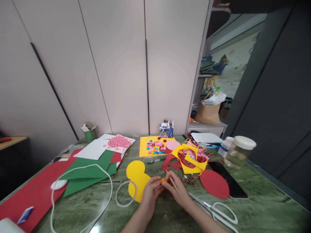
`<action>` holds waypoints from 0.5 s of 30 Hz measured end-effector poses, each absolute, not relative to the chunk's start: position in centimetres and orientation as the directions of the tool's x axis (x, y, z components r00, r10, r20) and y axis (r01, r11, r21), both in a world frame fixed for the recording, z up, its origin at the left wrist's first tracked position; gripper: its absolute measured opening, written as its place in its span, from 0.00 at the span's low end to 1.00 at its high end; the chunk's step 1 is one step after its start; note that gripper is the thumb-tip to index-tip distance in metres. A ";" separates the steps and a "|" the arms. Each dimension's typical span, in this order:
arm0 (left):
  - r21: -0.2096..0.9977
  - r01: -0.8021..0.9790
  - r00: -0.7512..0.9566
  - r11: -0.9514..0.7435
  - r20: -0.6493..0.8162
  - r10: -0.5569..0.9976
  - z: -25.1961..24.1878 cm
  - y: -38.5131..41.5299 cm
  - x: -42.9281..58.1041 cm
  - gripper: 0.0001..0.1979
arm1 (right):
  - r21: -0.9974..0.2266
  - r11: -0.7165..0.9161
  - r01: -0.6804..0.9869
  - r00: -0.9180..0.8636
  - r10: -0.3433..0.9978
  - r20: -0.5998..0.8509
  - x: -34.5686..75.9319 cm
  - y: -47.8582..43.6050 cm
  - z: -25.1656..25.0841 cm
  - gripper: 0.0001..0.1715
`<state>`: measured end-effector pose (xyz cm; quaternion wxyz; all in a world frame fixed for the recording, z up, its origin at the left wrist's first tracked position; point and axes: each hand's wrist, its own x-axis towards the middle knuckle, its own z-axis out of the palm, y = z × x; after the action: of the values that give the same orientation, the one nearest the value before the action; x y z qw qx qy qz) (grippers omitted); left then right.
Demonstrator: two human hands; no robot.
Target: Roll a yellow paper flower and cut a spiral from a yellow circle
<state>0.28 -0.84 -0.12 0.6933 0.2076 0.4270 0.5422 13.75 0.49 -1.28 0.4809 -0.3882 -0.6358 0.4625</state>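
While many small coloured pieces (156, 148) already lie on the yellow sheet (143, 145) and a yellow cut-out (136, 170) rests on the desk (167, 216), I judge the work on my feed only partway; how much remains I can't tell. The small orange piece (164, 181) sits between the fingers of my left hand (151, 190) and right hand (180, 191), both pinching it, with a thin pale stick (173, 183) across the right fingers.

Bare tabletop (168, 215) between forearms (141, 215), scissors (212, 209) at right
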 end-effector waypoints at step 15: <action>0.592 -0.768 -0.027 0.244 -0.411 0.911 1.0 -2.1 1.2 0.08 | -0.955 0.297 0.023 -0.157 0.944 0.290 12.9 -0.1 -0.8 0.15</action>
<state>1.21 -2.10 1.00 0.6910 0.0940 0.3799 0.6077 12.92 -0.06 -0.78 0.5177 -0.3919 -0.6168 0.4449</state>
